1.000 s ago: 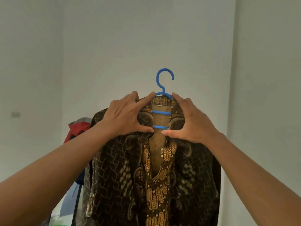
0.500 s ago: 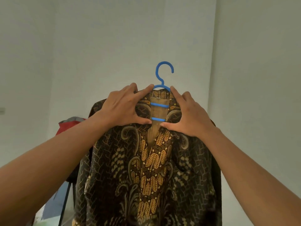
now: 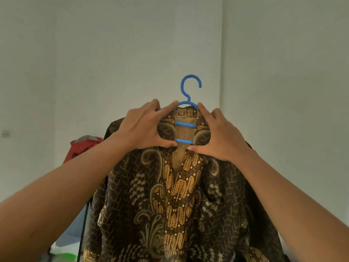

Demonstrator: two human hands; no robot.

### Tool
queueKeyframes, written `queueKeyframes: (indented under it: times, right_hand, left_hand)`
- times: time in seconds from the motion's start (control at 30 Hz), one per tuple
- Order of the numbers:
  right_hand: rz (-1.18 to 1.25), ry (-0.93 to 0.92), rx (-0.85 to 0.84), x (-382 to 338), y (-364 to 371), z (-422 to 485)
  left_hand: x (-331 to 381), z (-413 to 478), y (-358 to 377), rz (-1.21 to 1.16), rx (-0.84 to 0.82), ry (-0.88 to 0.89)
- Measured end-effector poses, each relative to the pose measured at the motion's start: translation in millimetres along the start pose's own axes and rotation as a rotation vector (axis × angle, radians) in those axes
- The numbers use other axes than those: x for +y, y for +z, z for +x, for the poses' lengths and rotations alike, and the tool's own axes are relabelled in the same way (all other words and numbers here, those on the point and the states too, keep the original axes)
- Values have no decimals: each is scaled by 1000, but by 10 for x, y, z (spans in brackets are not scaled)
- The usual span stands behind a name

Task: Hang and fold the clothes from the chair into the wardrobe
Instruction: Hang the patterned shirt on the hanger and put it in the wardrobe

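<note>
Batik shirt (image 3: 177, 186) on a blue hanger (image 3: 186, 124), held up before a bare wall (image 3: 113, 53).
The left hand (image 3: 143, 127) and right hand (image 3: 221, 135) each pinch the collar (image 3: 186, 112) at 9 and 3 o'clock of the hanger's neck; the hook (image 3: 190, 80) stands free at 12, opening rightward, equally near both hands.

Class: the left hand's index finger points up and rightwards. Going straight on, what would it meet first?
Most likely the blue hanger, just below its hook; the left hand is close beside it, but depth is unclear.
</note>
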State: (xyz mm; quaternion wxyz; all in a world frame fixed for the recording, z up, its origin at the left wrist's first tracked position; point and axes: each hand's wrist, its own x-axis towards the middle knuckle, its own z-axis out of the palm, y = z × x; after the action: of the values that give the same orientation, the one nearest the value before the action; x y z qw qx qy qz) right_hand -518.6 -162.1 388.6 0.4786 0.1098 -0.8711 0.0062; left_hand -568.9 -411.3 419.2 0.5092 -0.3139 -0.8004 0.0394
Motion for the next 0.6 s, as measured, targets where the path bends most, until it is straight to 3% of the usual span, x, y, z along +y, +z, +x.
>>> queueKeyframes:
  times: [0.3, 0.6]
  right_hand:
    - [-132, 83, -69, -312, -1049, -495]
    - [-315, 258, -120, -257, -1756, -1178]
  left_hand:
    - [365, -155, -674, -134, 29, 67]
    - [1090, -86, -801, -335, 78, 179]
